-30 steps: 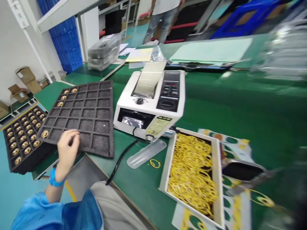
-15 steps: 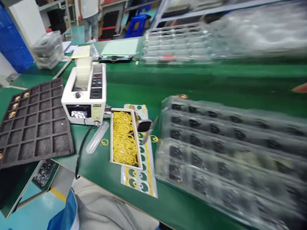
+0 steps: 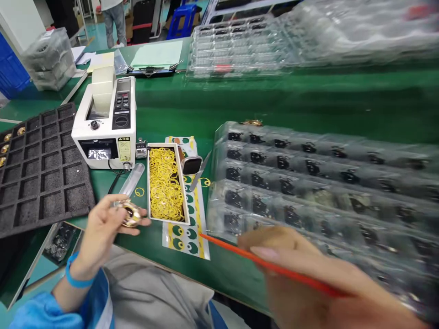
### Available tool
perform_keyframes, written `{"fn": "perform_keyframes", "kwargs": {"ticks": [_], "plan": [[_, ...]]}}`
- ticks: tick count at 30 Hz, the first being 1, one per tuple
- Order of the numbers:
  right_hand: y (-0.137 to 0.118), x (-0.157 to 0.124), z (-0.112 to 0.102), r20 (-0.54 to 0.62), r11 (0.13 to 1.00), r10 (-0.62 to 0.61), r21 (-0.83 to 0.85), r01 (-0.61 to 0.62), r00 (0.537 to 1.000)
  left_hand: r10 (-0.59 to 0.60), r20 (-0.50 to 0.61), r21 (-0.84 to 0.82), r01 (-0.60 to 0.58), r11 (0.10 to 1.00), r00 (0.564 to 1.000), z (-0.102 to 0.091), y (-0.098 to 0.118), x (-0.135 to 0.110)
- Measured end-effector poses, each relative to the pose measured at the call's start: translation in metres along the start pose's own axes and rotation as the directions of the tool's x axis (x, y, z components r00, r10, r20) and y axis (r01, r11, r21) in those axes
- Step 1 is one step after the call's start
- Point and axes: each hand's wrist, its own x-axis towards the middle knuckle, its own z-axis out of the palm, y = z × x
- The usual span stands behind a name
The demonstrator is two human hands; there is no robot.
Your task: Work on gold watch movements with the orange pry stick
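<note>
My left hand (image 3: 109,219), with a blue band at the wrist, is closed on a round gold watch case (image 3: 131,214). It is above the table edge, left of a white-rimmed box (image 3: 187,214) full of yellow rings (image 3: 166,183). In my right hand (image 3: 295,269), blurred at the lower right, is a thin red stick-like tool (image 3: 236,250). Its tip points left, over the printed sheet with yellow ring shapes (image 3: 192,233). Behind this hand lies a clear plastic tray (image 3: 219,183) with dark parts in its compartments.
A white tape dispenser (image 3: 103,123) stands behind my left hand. A black compartment tray (image 3: 48,173) holding several gold pieces lies at the left. A clear tube (image 3: 132,179) and a black-faced square object (image 3: 192,165) flank the box. More clear trays (image 3: 236,50) stand behind; a person (image 3: 115,20) is beyond.
Both hands have come into view, the left with the gold watch case and the right with the red tool. The whole scene has shifted slightly left and up.
</note>
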Motion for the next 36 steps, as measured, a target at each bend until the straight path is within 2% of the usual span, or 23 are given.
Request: {"fn": "perform_keyframes", "kwargs": {"ticks": [3, 6, 8, 11, 14, 20, 25, 28, 33, 36], "plan": [[-0.008, -0.015, 0.019, 0.050, 0.994, -0.110, -0.009, 0.110, 0.993, -0.022, 0.135, -0.119, 0.038, 0.992, 0.991, 0.023, -0.014, 0.000], [-0.006, -0.020, 0.028, 0.115, 0.972, -0.188, -0.120, 0.201, 0.975, 0.049, 0.188, -0.131, -0.024, 0.991, 0.981, 0.025, -0.022, -0.007], [-0.001, -0.020, 0.033, 0.077, 0.962, -0.208, -0.166, 0.218, 0.975, 0.117, 0.187, -0.109, -0.098, 0.989, 0.975, 0.025, -0.027, -0.010], [0.006, -0.021, 0.039, -0.001, 0.966, -0.184, -0.184, 0.181, 0.983, 0.219, 0.140, -0.046, -0.215, 0.976, 0.966, 0.028, -0.034, -0.013], [0.007, -0.023, 0.041, -0.050, 0.968, -0.210, -0.154, 0.200, 0.976, 0.258, 0.121, -0.006, -0.259, 0.966, 0.959, 0.032, -0.037, -0.017], [0.008, -0.021, 0.043, -0.047, 0.967, -0.205, -0.167, 0.194, 0.978, 0.221, 0.167, -0.053, -0.215, 0.975, 0.961, 0.034, -0.036, -0.019], [0.018, -0.018, 0.041, 0.046, 0.961, -0.253, -0.101, 0.257, 0.966, 0.151, 0.185, -0.143, -0.126, 0.982, 0.971, 0.031, -0.034, -0.016], [0.028, -0.016, 0.035, 0.135, 0.924, -0.359, -0.090, 0.373, 0.923, 0.087, 0.219, -0.186, -0.046, 0.982, 0.972, 0.030, -0.031, -0.015], [0.034, -0.013, 0.027, 0.317, 0.771, -0.537, -0.193, 0.607, 0.782, 0.040, 0.190, -0.199, -0.001, 0.980, 0.981, 0.032, -0.029, -0.014], [0.029, -0.015, 0.023, 0.345, 0.727, -0.560, -0.232, 0.647, 0.753, 0.052, 0.138, -0.194, -0.025, 0.981, 0.989, 0.034, -0.031, -0.012]]}}
